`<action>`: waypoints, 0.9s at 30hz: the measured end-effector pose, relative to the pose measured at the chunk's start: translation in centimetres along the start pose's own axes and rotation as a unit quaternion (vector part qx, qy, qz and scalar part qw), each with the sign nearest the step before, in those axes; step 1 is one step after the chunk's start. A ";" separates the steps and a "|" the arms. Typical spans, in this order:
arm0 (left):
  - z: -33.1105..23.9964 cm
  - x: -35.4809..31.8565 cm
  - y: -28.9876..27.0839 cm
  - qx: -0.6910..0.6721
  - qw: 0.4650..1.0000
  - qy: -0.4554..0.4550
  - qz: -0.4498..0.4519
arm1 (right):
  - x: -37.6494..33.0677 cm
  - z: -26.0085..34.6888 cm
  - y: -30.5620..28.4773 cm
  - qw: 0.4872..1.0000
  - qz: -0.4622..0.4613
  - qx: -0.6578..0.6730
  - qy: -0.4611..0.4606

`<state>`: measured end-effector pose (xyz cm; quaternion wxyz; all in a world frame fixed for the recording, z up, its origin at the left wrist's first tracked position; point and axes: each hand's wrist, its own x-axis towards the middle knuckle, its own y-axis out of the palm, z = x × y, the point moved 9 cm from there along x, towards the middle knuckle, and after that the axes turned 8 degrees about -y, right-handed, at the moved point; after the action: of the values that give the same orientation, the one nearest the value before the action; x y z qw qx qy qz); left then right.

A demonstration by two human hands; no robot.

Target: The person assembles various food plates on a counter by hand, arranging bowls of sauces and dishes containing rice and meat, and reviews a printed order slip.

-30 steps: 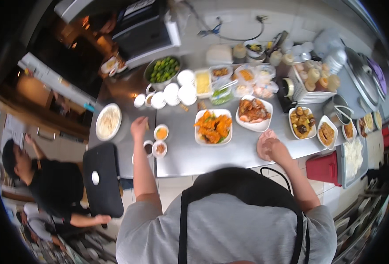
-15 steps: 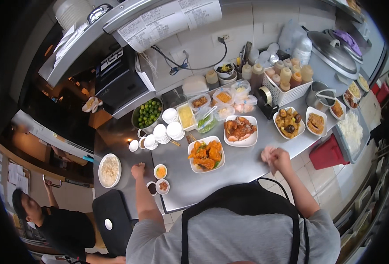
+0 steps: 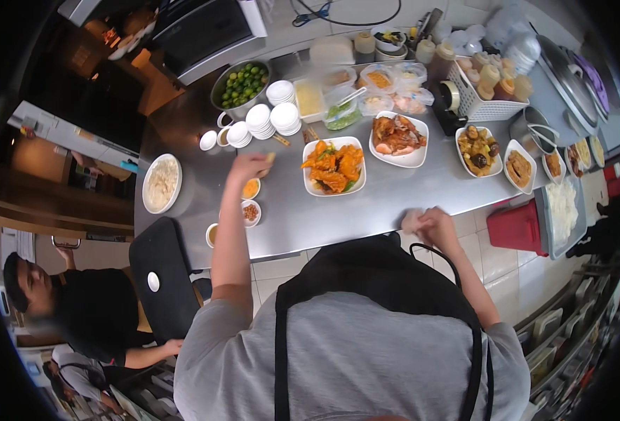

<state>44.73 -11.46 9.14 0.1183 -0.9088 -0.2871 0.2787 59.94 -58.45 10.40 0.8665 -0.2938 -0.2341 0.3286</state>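
My left hand (image 3: pixel 249 170) is closed above the small sauce cups, its fingers around a small tan thing that is too blurred to name. Beneath it sits a cup of orange sauce (image 3: pixel 251 189), partly covered by the hand. A cup of brown bits (image 3: pixel 251 212) and a cup of brownish sauce (image 3: pixel 212 235) stand nearer to me by my forearm. At the table's front edge my right hand (image 3: pixel 436 224) is closed on a crumpled pale piece (image 3: pixel 413 220), cloth or plastic. Between my hands stands a square white bowl of orange-glazed fried pieces (image 3: pixel 333 168).
Browned meat in a white dish (image 3: pixel 400 139) and bowls of stew (image 3: pixel 478 151) stand to the right. Further back are stacked white saucers (image 3: pixel 259 121), a pot of green limes (image 3: pixel 243 84) and a bottle basket (image 3: pixel 489 109). A rice bowl (image 3: pixel 162 184) and a co-worker (image 3: pixel 99 305) are at left.
My left hand has moved forward over the sauce cups, with a tan thing now in its fingers. My right hand stays near the front edge with the pale piece. The view has shifted.
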 end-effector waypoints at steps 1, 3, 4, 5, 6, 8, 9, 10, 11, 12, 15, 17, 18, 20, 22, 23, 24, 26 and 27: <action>-1.0 0.1 1.7 0.004 1.000 0.018 -0.005 | 0.5 -0.1 -1.2 0.999 -0.011 0.013 0.037; -2.4 0.9 2.8 0.114 0.992 0.047 -0.027 | 2.0 0.1 -3.6 0.996 -0.089 0.006 0.000; -3.6 0.4 2.6 0.116 0.983 0.087 -0.110 | 3.1 1.2 -4.4 0.995 -0.077 -0.057 0.009; -5.3 -0.7 2.5 0.119 0.966 0.129 -0.190 | 3.3 0.8 -4.3 0.992 -0.075 -0.097 -0.011; -5.8 -1.1 2.9 0.115 0.965 0.125 -0.201 | 3.5 -0.3 -4.4 0.987 -0.076 -0.138 -0.032; -7.0 -2.4 2.8 0.069 0.956 0.154 -0.238 | 3.3 -3.9 -2.4 0.973 -0.050 -0.216 -0.064; -6.6 -3.1 2.1 0.065 0.954 0.152 -0.250 | 3.3 -5.3 -0.6 0.951 -0.030 -0.294 -0.088; -6.2 -4.0 1.5 0.087 0.946 0.157 -0.269 | 3.4 -6.1 0.7 0.950 -0.029 -0.293 -0.100; -5.7 -5.1 1.0 0.110 0.937 0.163 -0.288 | 3.4 -7.5 2.5 0.937 0.028 -0.340 -0.082; -4.6 -6.3 -0.1 0.094 0.936 0.158 -0.301 | 3.0 -8.6 3.9 0.917 0.081 -0.385 -0.063; 0.9 -9.8 -4.6 0.095 0.930 0.124 -0.334 | 1.4 -3.7 7.6 0.982 0.058 -0.170 -0.058; 6.5 -12.4 -7.7 0.155 0.910 0.046 -0.382 | 1.9 6.2 8.0 0.934 0.095 0.344 -0.025; 7.9 -13.3 -8.6 0.166 0.900 0.015 -0.402 | 0.2 2.2 10.4 0.970 0.107 0.218 -0.009; 12.3 -16.4 -10.7 0.186 0.878 -0.052 -0.437 | 0.1 11.0 9.0 0.947 0.212 0.140 -0.198; 13.4 -18.3 -11.0 0.220 0.876 -0.132 -0.408 | -1.3 7.9 11.0 0.940 0.275 0.198 -0.042; 14.4 -19.3 -11.4 0.218 0.873 -0.129 -0.416 | -0.5 10.0 9.0 0.947 0.239 0.192 -0.097; 15.2 -19.8 -11.1 0.235 0.880 -0.116 -0.396 | -0.4 10.3 8.1 0.946 0.238 0.193 -0.103; 16.2 -20.3 -10.5 0.253 0.885 -0.100 -0.377 | 0.8 8.8 4.5 0.980 0.117 0.132 -0.089; 16.4 -20.4 -10.0 0.271 0.885 -0.105 -0.364 | 1.2 8.1 3.9 0.980 0.116 0.133 -0.088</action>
<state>16.85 -14.45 8.45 0.4220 -0.6382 -0.5220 0.3770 54.25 -52.37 13.87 0.8300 -0.1705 -0.2283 0.4795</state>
